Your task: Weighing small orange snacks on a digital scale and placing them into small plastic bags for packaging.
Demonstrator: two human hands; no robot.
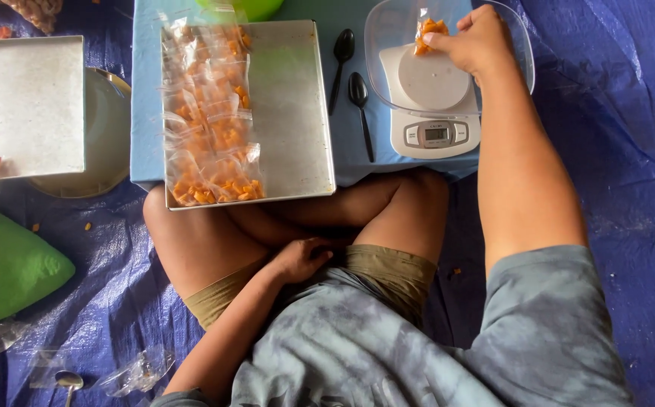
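My right hand [477, 41] reaches over a clear plastic bowl [381, 30] that sits on a white kitchen scale [434, 132]. It pinches a small clear bag of orange snack pieces [429, 32] above the bowl. My left hand [301, 258] rests loosely curled in my lap between my crossed legs, holding nothing. A metal tray [289, 105] to the left of the scale carries several filled clear bags of orange snack [210, 113] along its left half.
Two black spoons [350, 83] lie between tray and scale on a low blue table [146, 90]. Another metal tray [22, 105] sits at the left over a round bowl. A green cushion [3, 267], empty bags [135, 371] and a spoon [69, 380] lie on the blue tarp [629, 151].
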